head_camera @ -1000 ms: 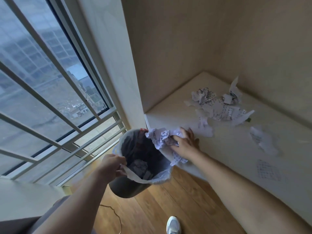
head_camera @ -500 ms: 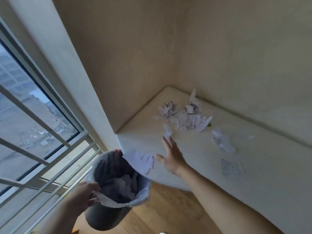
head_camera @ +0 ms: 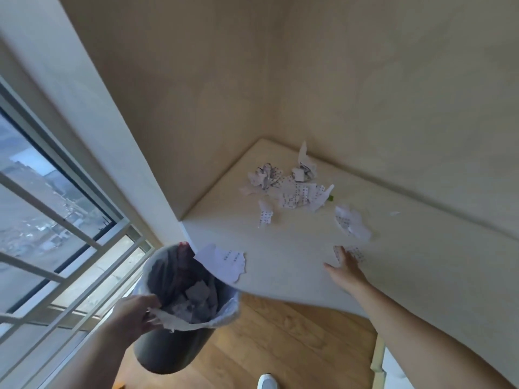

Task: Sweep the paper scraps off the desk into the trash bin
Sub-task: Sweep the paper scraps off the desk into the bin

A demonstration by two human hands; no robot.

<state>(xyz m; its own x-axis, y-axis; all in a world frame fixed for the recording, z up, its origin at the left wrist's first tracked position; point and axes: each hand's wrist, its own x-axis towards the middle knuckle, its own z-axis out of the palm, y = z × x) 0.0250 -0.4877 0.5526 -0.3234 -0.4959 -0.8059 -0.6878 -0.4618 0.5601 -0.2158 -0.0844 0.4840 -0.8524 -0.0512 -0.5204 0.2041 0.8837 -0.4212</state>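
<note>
My left hand point(head_camera: 134, 313) grips the rim of the grey trash bin point(head_camera: 171, 346), held tilted just below the desk's left corner; crumpled paper fills its white liner. One printed scrap point(head_camera: 224, 262) hangs over the desk edge above the bin's mouth. My right hand point(head_camera: 346, 269) lies flat and spread on the cream desk point(head_camera: 295, 248), fingertips touching a flat printed scrap point(head_camera: 355, 252). A crumpled scrap point(head_camera: 352, 223) lies just beyond it. A pile of torn scraps point(head_camera: 289, 186) sits near the back corner, with a single strip point(head_camera: 265, 214) in front.
Beige walls close the desk in at the back and left. A window with white bars point(head_camera: 56, 220) fills the left side. Wooden floor point(head_camera: 280, 346) lies below the desk edge, with the toe of a white shoe point(head_camera: 268, 381) at the bottom.
My right hand let go of the scraps at the bin and moved right across the desk onto the flat printed scrap. One sheet stays hanging over the edge. The bin holds more paper.
</note>
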